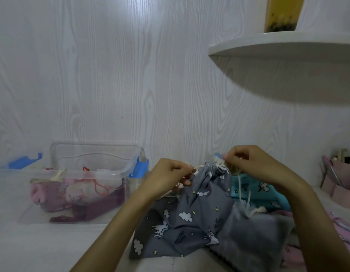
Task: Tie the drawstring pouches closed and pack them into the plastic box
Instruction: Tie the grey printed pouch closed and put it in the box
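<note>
A grey drawstring pouch (pixel 201 195) printed with unicorns, clouds and stars stands in front of me, its neck gathered tight. My left hand (pixel 170 177) pinches the cream drawstring on the pouch's left side. My right hand (pixel 252 163) pinches the cord on the right side, and loose cord ends (pixel 248 210) dangle below it. The clear plastic box (pixel 81 179) with blue clips stands at the left, holding several pink, white and maroon pouches.
More pouches lie around the grey one: a teal one (pixel 256 191) behind, a plain grey one (pixel 252 236) in front, pink ones (pixel 341 230) at the right. A pink holder (pixel 339 179) sits at far right. A white shelf (pixel 288 48) juts out above.
</note>
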`<state>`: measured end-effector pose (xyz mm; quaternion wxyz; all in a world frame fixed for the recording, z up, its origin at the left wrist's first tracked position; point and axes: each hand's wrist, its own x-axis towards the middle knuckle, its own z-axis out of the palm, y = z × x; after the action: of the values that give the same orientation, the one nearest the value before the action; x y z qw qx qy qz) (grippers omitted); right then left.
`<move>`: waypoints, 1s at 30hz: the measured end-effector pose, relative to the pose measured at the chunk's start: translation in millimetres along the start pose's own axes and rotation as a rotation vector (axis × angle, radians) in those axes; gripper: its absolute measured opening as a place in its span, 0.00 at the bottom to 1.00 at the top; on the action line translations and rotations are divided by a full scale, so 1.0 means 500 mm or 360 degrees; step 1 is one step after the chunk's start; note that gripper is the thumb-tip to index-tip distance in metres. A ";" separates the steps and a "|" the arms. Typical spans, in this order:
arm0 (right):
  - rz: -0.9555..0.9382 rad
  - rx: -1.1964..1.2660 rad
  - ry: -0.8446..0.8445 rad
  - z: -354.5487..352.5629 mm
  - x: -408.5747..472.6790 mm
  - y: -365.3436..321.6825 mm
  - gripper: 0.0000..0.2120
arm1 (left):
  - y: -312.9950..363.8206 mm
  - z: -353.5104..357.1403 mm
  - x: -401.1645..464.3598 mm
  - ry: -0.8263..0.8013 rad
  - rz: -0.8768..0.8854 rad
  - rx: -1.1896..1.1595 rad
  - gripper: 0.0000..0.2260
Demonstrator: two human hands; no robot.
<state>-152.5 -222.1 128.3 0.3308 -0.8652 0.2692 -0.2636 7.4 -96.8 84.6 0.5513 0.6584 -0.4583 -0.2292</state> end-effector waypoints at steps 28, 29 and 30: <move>0.0224 0.0163 -0.0289 0.109 0.026 0.019 0.03 | -0.045 0.018 0.020 0.0044 -0.0107 0.0017 0.12; 0.0264 0.0310 -0.0258 0.111 0.024 0.017 0.02 | -0.046 0.019 0.021 0.0087 -0.0057 0.0123 0.12; 0.0308 0.0491 -0.0242 0.112 0.024 0.015 0.02 | -0.047 0.018 0.022 0.0121 -0.0014 0.0234 0.10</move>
<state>-110.6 -210.5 90.0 0.5026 -0.7918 0.2818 -0.2027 13.4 -111.3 62.4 0.5175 0.7072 -0.4499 -0.1723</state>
